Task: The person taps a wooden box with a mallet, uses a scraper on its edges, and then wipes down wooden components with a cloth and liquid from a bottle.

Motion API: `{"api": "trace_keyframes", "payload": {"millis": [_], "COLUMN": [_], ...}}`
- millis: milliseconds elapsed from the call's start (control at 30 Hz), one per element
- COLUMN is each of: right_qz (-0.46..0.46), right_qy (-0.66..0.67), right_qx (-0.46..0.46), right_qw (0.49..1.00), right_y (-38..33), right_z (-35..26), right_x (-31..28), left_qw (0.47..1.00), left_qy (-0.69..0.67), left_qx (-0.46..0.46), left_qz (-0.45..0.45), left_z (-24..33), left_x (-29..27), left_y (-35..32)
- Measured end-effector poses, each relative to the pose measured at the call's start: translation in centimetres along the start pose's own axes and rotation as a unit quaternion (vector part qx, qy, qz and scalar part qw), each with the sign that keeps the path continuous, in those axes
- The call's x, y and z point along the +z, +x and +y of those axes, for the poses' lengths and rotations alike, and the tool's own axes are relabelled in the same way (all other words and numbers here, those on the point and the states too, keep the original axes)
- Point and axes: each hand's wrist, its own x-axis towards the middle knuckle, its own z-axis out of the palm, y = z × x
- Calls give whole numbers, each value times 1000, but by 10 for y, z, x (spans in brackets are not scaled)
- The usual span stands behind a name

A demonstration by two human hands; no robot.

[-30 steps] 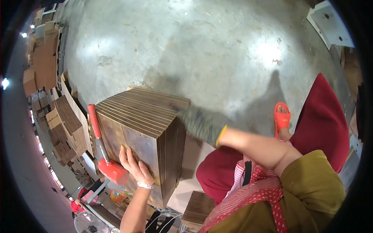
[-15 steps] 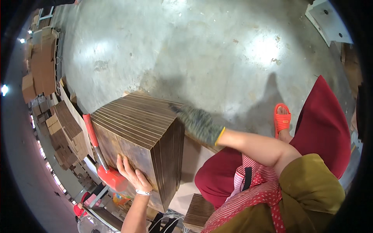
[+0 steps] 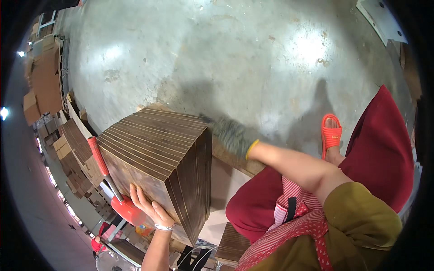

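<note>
Grey concrete floor (image 3: pixel 217 54), glare patches. On it, a tall block of brown flattened cardboard sheets stacked on edge (image 3: pixel 158 153), centre-left. Long red-handled tool with red head (image 3: pixel 113 180) leans against the block's left face. Left hand (image 3: pixel 151 208), bare, fingers spread flat on the near face. Right hand (image 3: pixel 230 135), in a grey knit glove, pressed open against the far right edge

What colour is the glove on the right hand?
The glove is mottled grey-green with a yellow cuff, pressed against the stack of cardboard sheets; seen in the head view.
</note>
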Motion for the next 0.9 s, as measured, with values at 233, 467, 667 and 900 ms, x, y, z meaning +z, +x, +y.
{"api": "trace_keyframes", "payload": {"millis": [233, 467, 667, 900], "right_qz": [29, 77, -10, 35], "right_qy": [68, 8, -29, 15], "right_qx": [-35, 184, 110, -8], "right_qw": [997, 980, 993, 999], "right_y": [1, -14, -16, -4], "right_z": [-40, 87, 35, -1], "right_x": [-27, 49, 26, 8], "left_qw": [1000, 1000, 1000, 1000], "left_qy": [-3, -10, 6, 7], "left_qx": [-2, 7, -7, -9], "left_qz": [-2, 3, -9, -14], "left_z": [-8, -4, -4, -4], "left_x": [-1, 8, 0, -2], "left_y": [-3, 8, 1, -1]}}
